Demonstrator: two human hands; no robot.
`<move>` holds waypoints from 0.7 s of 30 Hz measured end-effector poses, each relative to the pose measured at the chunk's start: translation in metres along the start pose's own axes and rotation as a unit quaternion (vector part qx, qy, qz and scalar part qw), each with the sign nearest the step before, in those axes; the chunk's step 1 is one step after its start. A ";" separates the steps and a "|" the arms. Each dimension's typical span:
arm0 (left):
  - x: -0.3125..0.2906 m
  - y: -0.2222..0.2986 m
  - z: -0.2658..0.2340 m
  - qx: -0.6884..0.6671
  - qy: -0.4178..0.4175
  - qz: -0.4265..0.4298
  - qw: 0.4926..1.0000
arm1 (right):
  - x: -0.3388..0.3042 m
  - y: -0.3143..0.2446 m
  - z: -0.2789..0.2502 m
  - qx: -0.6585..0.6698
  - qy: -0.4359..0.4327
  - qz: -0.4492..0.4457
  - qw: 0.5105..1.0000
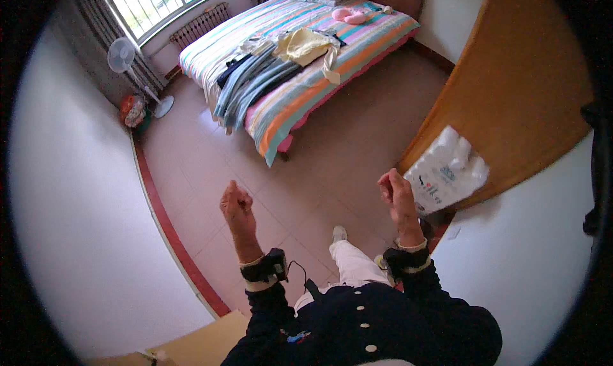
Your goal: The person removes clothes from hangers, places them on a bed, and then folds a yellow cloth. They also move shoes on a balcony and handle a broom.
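My left hand (237, 206) is raised in front of me with its fingers curled into a fist. It is over the tiled floor, and I see nothing in it. My right hand (397, 194) is also held up, its fingers closed with nothing showing between them. In the picture it lies against the left edge of a white plastic pack of paper rolls (447, 174); whether the two touch I cannot tell. Both wrists wear dark straps over the sleeve cuffs.
A bed (364, 66) with a striped cover stands ahead. On it lie a yellow garment (306, 45), grey-blue trousers (246, 85) and a pink neck pillow (349, 16). A white standing fan (163, 106) is at far left. A brown wooden panel (511, 91) rises at right.
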State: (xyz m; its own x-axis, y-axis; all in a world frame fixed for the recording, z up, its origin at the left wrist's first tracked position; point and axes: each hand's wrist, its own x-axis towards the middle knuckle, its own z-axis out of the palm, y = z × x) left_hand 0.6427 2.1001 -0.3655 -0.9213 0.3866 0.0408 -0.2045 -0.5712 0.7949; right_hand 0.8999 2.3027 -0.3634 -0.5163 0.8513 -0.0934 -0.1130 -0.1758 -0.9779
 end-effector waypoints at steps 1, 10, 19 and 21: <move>0.033 -0.004 0.012 0.013 -0.006 0.000 1.000 | 0.038 -0.007 0.006 0.005 0.007 0.020 1.000; 0.290 -0.100 0.093 0.044 0.016 -0.003 0.999 | 0.350 -0.046 0.058 0.006 -0.053 0.013 0.998; 0.598 -0.310 0.208 -0.005 0.038 -0.111 0.993 | 0.724 -0.013 0.076 -0.056 -0.085 0.060 0.993; 0.656 -0.348 0.249 0.014 -0.006 -0.177 0.984 | 0.793 -0.014 0.066 -0.078 -0.089 0.065 0.991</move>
State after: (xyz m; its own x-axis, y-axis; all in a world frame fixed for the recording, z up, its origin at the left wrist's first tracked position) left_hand 0.1915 2.7335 -0.4647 -0.7901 0.5665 -0.2342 -0.5025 -0.3796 0.7768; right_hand 0.4361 2.9474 -0.4117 -0.6617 0.7230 -0.1986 0.0884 -0.1877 -0.9782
